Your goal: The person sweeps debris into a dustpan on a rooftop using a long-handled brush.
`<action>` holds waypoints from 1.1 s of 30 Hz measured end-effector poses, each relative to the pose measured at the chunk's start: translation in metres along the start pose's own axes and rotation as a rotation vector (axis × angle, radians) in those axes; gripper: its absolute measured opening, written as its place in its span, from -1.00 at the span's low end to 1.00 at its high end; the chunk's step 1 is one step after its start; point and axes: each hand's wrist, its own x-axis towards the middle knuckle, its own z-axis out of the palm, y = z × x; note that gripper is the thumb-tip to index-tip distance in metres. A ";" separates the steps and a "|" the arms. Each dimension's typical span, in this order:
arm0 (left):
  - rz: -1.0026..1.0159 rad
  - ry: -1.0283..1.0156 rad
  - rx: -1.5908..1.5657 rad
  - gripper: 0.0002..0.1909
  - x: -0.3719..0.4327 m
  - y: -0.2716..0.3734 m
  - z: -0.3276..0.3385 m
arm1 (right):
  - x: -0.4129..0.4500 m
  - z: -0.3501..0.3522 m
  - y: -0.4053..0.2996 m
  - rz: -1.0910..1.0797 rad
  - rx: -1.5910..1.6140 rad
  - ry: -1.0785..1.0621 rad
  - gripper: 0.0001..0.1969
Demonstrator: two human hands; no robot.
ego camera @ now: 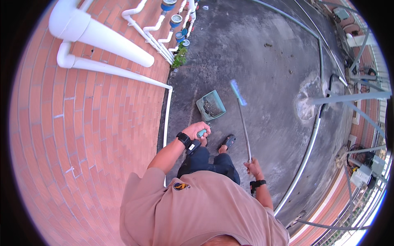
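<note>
My left hand point(197, 129) is closed around the teal handle point(201, 133) of a long-handled dustpan. The pan point(218, 97) is down in front of my feet, with dark dirt and debris point(210, 107) inside it. In my right hand point(254, 168) is the upper part of a broom's metal pole point(245, 132). The broom head point(238, 93) with light blue bristles is ahead and to the right of the dustpan, apart from it. Whether the bristles touch the ground cannot be told.
A brick wall point(123, 123) with white plastic pipes point(120, 43) runs along my left. Several water meters point(176, 20) and a green plant point(180, 56) are farther ahead. A long pipe point(311, 144) lies across the dark concrete floor point(277, 129) on the right. Metal struts point(351, 97) stick out at far right.
</note>
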 end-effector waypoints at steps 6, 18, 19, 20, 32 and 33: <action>-0.100 0.032 0.214 -0.91 0.000 0.006 0.006 | 0.061 0.063 0.021 0.093 -0.199 -0.093 -0.82; -0.174 -0.019 0.191 -0.90 0.010 0.037 0.009 | -0.034 0.043 0.033 0.011 0.209 -0.189 -0.82; -0.173 -0.018 0.194 -0.90 0.010 0.037 0.007 | -0.040 0.043 0.030 0.008 0.211 -0.189 -0.82; -0.176 -0.014 0.182 -0.90 0.011 0.036 0.004 | -0.043 0.044 0.028 0.010 0.182 -0.124 -0.82; -0.143 -0.026 0.228 -0.92 0.004 0.030 0.025 | 0.006 0.117 0.026 0.132 0.440 -0.332 -0.81; -0.126 -0.017 0.205 -0.93 0.003 0.029 0.026 | -0.005 0.104 0.029 0.133 0.598 -0.353 -0.82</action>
